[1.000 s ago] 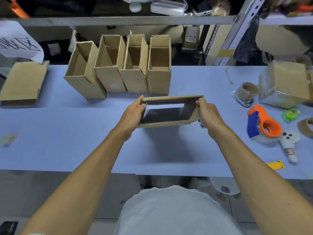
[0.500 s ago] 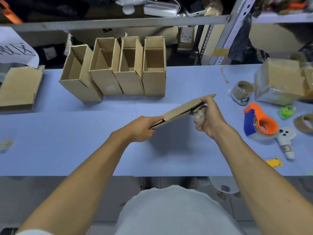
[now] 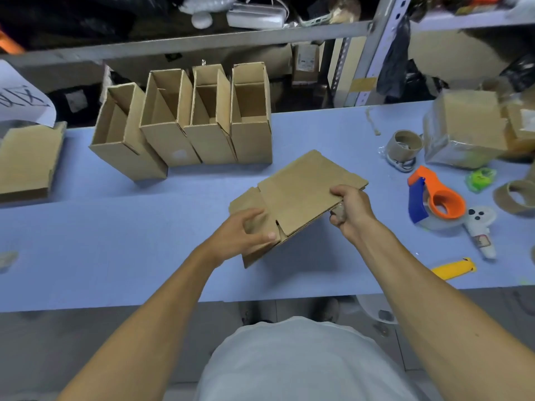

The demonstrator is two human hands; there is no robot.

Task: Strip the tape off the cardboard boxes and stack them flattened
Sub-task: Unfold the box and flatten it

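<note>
A flattened cardboard box [image 3: 301,192] is held tilted above the middle of the blue table [image 3: 115,250]. My left hand [image 3: 243,235] grips its lower left flap, thumb on top. My right hand [image 3: 351,208] pinches its right edge and also holds a crumpled wad of tape [image 3: 338,212] under the fingers. Several open upright boxes [image 3: 185,123] stand in a row at the back of the table. A stack of flattened boxes [image 3: 26,160] lies at the far left.
An orange and blue tape dispenser [image 3: 434,198], empty tape cores [image 3: 404,144], a yellow cutter [image 3: 453,269] and a wrapped carton [image 3: 466,134] crowd the right side. Metal shelving [image 3: 202,41] runs behind the table. A small scrap [image 3: 7,259] lies at the left edge.
The box went from an open sleeve to fully flat between my hands. It then turned so its broad face looks up, and my left hand shifted onto the lower flap.
</note>
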